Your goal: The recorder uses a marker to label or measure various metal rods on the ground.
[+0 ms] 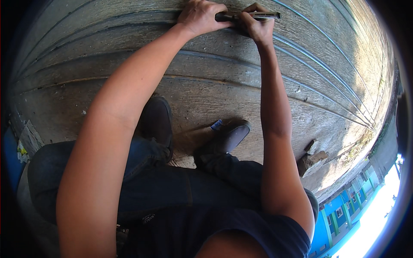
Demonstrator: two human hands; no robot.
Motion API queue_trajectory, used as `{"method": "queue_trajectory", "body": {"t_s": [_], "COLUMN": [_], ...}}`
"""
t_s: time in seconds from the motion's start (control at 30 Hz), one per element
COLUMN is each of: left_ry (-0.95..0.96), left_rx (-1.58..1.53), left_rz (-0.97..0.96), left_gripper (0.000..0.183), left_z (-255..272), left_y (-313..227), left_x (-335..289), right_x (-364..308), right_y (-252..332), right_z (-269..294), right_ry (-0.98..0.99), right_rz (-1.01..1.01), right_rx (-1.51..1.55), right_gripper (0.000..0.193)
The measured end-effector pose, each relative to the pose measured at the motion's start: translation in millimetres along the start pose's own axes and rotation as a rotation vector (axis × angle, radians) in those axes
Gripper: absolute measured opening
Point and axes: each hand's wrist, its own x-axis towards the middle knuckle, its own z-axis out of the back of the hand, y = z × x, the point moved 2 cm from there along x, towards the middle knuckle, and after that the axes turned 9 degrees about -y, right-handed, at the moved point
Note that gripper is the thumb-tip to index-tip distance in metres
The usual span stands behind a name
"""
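At the top of the head view, my right hand is closed around a marker with a dark barrel, held almost level above the floor. My left hand meets it from the left, thumb and forefinger pinching the dark piece in line with the barrel, at the marker's other end. Whether the cap is on or coming off cannot be told. Beneath and around both hands run long thin metal rods, laid roughly side by side across the ground; the hands hide part of them.
My two dark shoes rest on the rough concrete floor, with a small blue scrap by the right one. Broken stone pieces lie beyond my right forearm. A blue building stands at the lower right.
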Motion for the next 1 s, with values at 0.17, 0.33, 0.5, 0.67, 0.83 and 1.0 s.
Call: {"method": "queue_trajectory", "body": {"t_s": [0.17,0.33,0.5,0.67,0.83,1.0], "left_ry": [0.028,0.013,0.009,0.015,0.014,0.002], "left_rx": [-0.013,0.003,0.003,-0.001,0.004,0.01], "left_rz": [0.025,0.011,0.014,0.023,0.018,0.005], "left_gripper": [0.038,0.038,0.038,0.039,0.039,0.039], "left_z": [2.2,1.9,0.6,2.0,0.0,-1.5], "left_y": [-2.4,-1.8,-1.0,-2.4,-0.9,-1.1], "left_x": [0.9,0.5,1.1,1.4,0.1,-1.1], "right_x": [1.5,1.3,2.7,2.7,1.1,-1.7], "right_y": [0.9,-1.5,-0.9,4.0,7.1,4.7], "right_z": [1.4,0.6,2.5,2.1,0.4,1.1], "right_ry": [0.0,0.017,0.015,0.04,0.043,0.026], "right_rz": [0.081,-0.046,0.047,0.062,0.01,0.01], "right_rx": [-0.084,0.022,-0.072,-0.072,-0.094,-0.057], "right_gripper": [0.007,0.007,0.006,0.006,0.007,0.007]}}
